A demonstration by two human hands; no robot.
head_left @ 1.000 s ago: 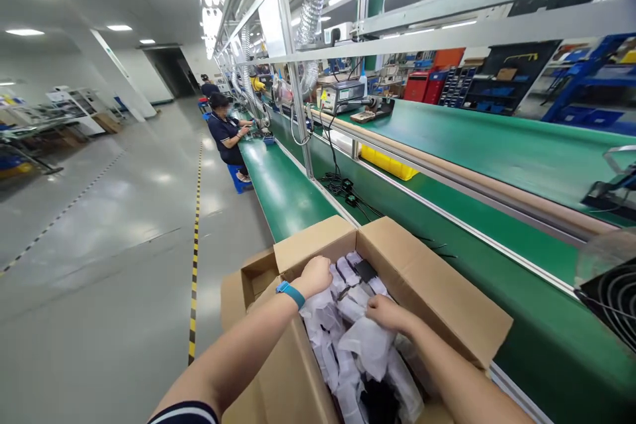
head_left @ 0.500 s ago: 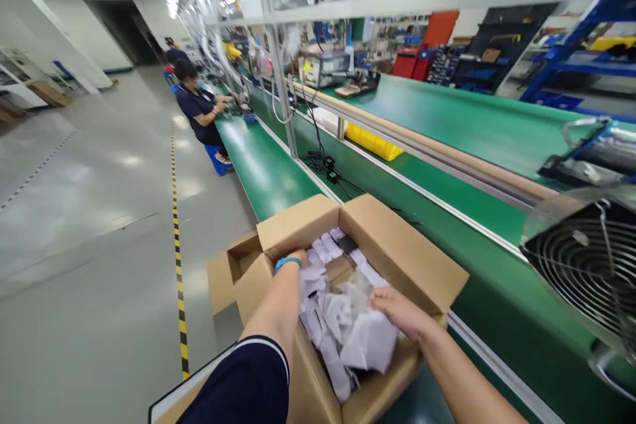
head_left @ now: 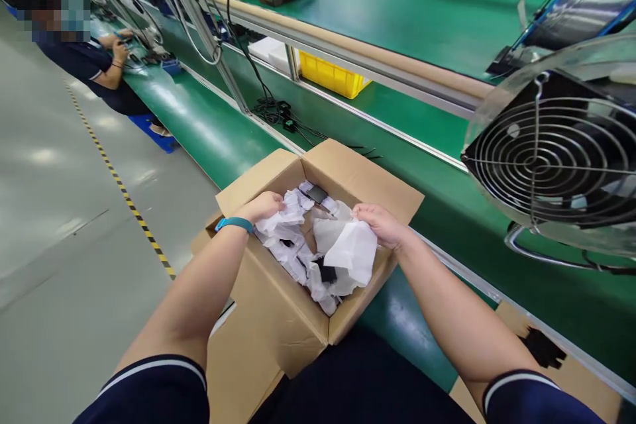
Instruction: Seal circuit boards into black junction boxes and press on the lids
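Observation:
An open cardboard box (head_left: pixel 278 308) stands in front of me with its flaps folded out. Inside are crumpled white wrapping sheets and dark parts, one of them a black flat piece (head_left: pixel 317 194) near the back corner. My left hand (head_left: pixel 267 205), with a blue-green band on its wrist, is closed on crumpled white wrapping (head_left: pixel 291 212) at the box's left side. On the right side, my right hand (head_left: pixel 376 220) pinches the edge of a loose white wrapping sheet (head_left: pixel 352 255), which hangs over the contents. Its other fingers are curled.
A large fan (head_left: pixel 541 159) with a wire guard stands at the right. Black cables (head_left: pixel 278 112) lie behind the box, and a yellow bin (head_left: pixel 330 73) sits under the raised shelf. A co-worker (head_left: pixel 89 59) sits along the green bench at the left.
My left hand has come up from deep in the box to its left edge, now with wrapping in it. My right hand still holds a white sheet. The view has tilted down and right.

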